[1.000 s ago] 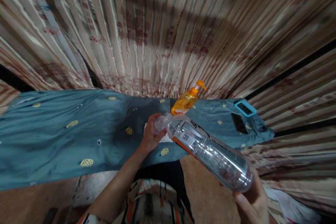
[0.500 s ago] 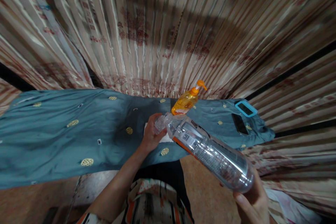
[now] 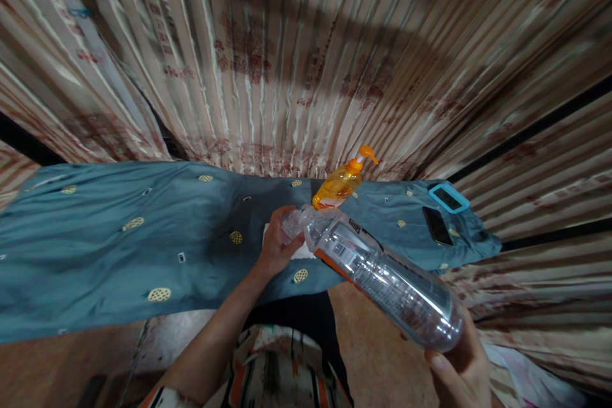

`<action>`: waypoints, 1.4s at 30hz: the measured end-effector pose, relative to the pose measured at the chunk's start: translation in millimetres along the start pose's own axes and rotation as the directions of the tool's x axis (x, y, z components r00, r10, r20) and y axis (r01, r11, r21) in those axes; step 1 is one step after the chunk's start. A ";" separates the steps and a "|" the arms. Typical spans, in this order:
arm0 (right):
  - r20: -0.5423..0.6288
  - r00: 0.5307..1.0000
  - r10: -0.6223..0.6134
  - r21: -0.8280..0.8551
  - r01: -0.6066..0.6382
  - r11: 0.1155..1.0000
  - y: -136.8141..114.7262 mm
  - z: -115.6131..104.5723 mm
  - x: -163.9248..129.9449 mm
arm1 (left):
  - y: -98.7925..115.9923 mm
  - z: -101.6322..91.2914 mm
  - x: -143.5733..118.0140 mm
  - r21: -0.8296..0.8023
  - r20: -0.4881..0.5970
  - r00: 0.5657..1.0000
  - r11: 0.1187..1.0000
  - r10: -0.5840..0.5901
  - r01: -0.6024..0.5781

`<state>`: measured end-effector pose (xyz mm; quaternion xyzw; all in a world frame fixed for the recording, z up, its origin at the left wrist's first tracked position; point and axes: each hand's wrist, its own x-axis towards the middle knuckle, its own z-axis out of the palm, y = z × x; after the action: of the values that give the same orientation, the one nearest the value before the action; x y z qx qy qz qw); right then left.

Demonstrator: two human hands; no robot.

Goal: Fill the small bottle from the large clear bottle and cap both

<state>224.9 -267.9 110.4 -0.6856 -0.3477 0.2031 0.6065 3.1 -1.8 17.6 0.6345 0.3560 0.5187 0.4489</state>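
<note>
A large clear plastic bottle (image 3: 382, 280) with a printed label and an orange strip is held slanting, its neck end lower left in the air over the cloth and its base toward me. My right hand (image 3: 461, 357) is closed around the base. My left hand (image 3: 277, 242) grips the clear plastic (image 3: 295, 224) at the neck end; I cannot tell whether that is a separate small container. Below, a white sheet (image 3: 302, 251) lies partly hidden. Just behind the neck, a yellow-orange pump bottle (image 3: 337, 183) stands on the cloth.
A teal cloth (image 3: 95, 236) with pineapple prints covers the narrow table. Toward its right end lie a dark phone (image 3: 437, 226) and a blue-framed device (image 3: 448, 198) with a dark screen. Patterned curtains (image 3: 268, 64) hang behind and at the right.
</note>
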 end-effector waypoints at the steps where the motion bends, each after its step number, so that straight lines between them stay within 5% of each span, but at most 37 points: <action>1: 0.000 1.000 0.006 0.002 -0.006 1.000 -0.3 0.1 0.1 | -0.3 0.0 0.0 0.002 -0.001 1.000 1.000 0.002 -0.002; 17: -0.017 1.000 0.019 0.023 -0.018 1.000 -9.9 7.9 -0.4 | 0.1 0.1 0.6 -0.003 -0.002 1.000 1.000 -0.001 0.001; 24: -0.084 0.987 0.139 0.106 -0.130 0.986 -23.2 17.6 -1.5 | 1.4 1.0 0.6 -0.013 -0.005 1.000 1.000 0.006 -0.006; 42: -0.079 0.993 0.090 0.087 -0.083 0.993 -21.0 17.3 -1.4 | -1.1 1.2 -0.1 -0.004 -0.010 1.000 1.000 0.014 -0.014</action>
<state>207.0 -256.5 127.5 -0.6819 -0.2832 0.2150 0.6392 4.3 -1.8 16.5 0.6334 0.3528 0.5258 0.4449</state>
